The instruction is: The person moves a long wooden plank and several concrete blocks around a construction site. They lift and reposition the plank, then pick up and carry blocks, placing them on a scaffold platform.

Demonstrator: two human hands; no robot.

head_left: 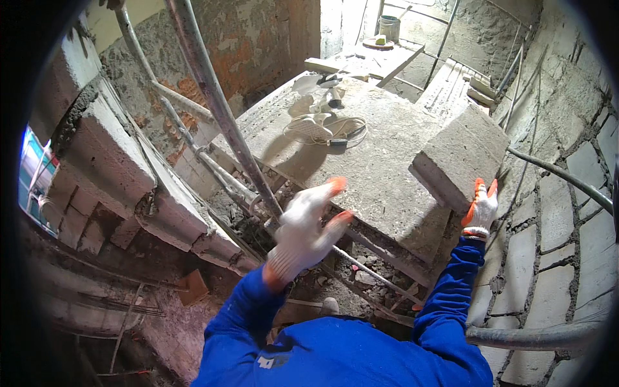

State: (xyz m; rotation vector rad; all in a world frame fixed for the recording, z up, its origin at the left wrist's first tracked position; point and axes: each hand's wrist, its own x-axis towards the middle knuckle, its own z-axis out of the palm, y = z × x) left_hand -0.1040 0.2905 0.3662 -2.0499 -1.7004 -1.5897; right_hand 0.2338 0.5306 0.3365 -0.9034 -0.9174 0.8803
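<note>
My left hand point(311, 227), in a white knit glove with orange fingertips, is raised above the near edge of the platform point(361, 174). Its fingers are spread and nothing is in them. My right hand point(482, 209), gloved alike, grips the near right corner of a grey concrete block point(461, 151). The block is tilted over the right side of the platform; whether its far edge rests on anything cannot be seen. On the platform, toward the far side, lies a coiled white cord point(351, 122) with a dark connector point(338, 142).
Metal scaffold tubes point(216, 97) cross at the left, and another tube point(541, 337) runs close on the right. A block wall point(548, 219) rises at right; a stepped block wall point(109, 151) stands left. Beyond are a bucket point(389, 27) and planks point(451, 84). Rubble point(367, 267) lies below the platform's edge.
</note>
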